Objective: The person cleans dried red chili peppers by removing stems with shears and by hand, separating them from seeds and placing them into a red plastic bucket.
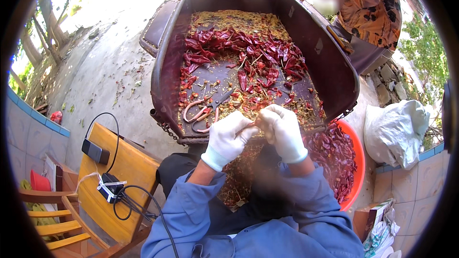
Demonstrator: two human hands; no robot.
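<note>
Both my hands wear white gloves and meet above the near edge of a dark maroon cart bed (325,38). My left hand (227,138) and my right hand (282,131) are closed in pinches on a small reddish-brown piece (255,123) between the fingertips. It looks like a dried chili, mostly hidden by the gloves. Just beyond my left hand, scissors (204,111) with pinkish handles and dark blades lie on the cart bed. Farther in, a heap of dried red chilies (267,50) spreads across, with loose stems and yellow seeds (239,18) around it.
An orange-red tub (359,162) of dried chilies stands at my right, beside a white sack (397,131). On my left, a wooden stool (103,181) bears black adapters and cables; a cable runs over my lap. Another person in orange patterned clothing (370,7) is at the cart's far right.
</note>
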